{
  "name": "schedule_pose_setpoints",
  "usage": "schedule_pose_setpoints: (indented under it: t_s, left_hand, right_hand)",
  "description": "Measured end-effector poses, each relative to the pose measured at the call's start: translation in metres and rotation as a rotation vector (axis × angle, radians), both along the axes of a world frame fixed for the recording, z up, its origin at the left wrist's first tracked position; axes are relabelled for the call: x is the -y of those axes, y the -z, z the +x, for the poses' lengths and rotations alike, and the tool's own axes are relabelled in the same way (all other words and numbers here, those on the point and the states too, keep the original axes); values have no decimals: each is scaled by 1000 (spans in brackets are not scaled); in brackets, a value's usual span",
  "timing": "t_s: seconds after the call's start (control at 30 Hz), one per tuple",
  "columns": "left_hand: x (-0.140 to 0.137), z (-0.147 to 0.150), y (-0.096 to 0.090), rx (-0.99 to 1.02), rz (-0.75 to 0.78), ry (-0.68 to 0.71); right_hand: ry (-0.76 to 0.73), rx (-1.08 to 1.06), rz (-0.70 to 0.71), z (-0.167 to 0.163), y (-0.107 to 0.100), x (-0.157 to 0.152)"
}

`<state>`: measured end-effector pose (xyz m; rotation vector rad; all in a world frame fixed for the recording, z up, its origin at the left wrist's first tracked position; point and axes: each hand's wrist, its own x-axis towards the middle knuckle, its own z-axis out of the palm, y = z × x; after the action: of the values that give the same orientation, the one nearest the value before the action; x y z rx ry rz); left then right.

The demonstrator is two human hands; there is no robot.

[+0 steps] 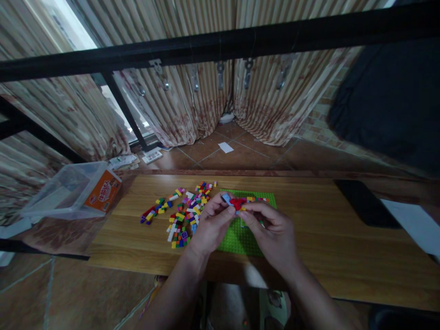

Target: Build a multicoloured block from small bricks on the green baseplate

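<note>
Between my two hands, above a green baseplate [237,245], is a small cluster of joined toy bricks [236,203], mostly red with some light blue and yellow. My left hand [213,224] pinches its left, light blue side between thumb and fingers. The thumb and forefinger of my right hand [273,227] close on its right side, near a yellow piece. A row of coloured bricks [257,199] lies along the baseplate's far part, partly hidden behind my right hand. Loose bricks [185,213] of many colours are heaped just left of my left hand.
A wooden table [326,256] bears everything. To the left stands a clear plastic bin [65,195] with an orange label. At the right lie a black flat object [360,201] and a white sheet [412,224]. A black metal rail [206,46] with hanging hooks crosses beyond the table.
</note>
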<state>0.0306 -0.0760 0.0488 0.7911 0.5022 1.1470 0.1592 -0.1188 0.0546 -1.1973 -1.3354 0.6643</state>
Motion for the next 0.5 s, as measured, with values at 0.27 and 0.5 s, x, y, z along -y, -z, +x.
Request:
schedule_pose_setpoints:
  t_s: [0.27, 0.5]
  left_hand:
    - [3, -2, -1, 116, -121, 97]
    - [4, -1, 0, 109, -145, 125]
  right_hand:
    - [-38, -156, 53, 2, -11, 1]
    - [-130, -141, 5, 0, -13, -3]
